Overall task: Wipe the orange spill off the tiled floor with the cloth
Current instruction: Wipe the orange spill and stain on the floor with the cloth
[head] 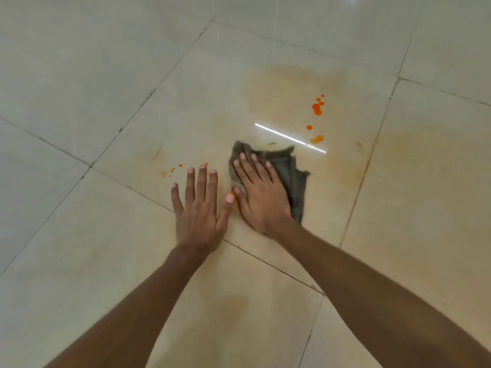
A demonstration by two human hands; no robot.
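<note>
Head camera, aimed down at a glossy, pale tiled floor (79, 75) crossed by dark grout lines (148, 94). Shows two bare forearms (148, 301) reaching in from the bottom edge, both hands over the same large tile. Finds the right hand (261, 200) laid flat on top of the grey cloth (293, 171), fingers straight and slightly spread, palm down, pressing rather than clutching; nothing curled round the fabric. Places the cloth near the middle of that tile, sticking out past the fingertips and along the hand's right side, its edges blurred, so perhaps bunched, perhaps folded. Puts the left hand (199, 211) just beside the right, thumb tip almost meeting the right thumb, fingers straight and fanned, holding nothing; cannot tell whether touching the tile or hovering just above it. Locates the orange spill (317, 108) mostly beyond the cloth and to its right: a cluster of bright drops, a single drop (309, 127) below it, then a paler smear (317, 139) close to the cloth's far corner. Adds a few small orange specks (173, 170) just past the left fingertips, and a faint orange film (292, 83) spread over the far part of the tile. Catches a thin white streak of reflected light (289, 138) between the cloth and the drops
</note>
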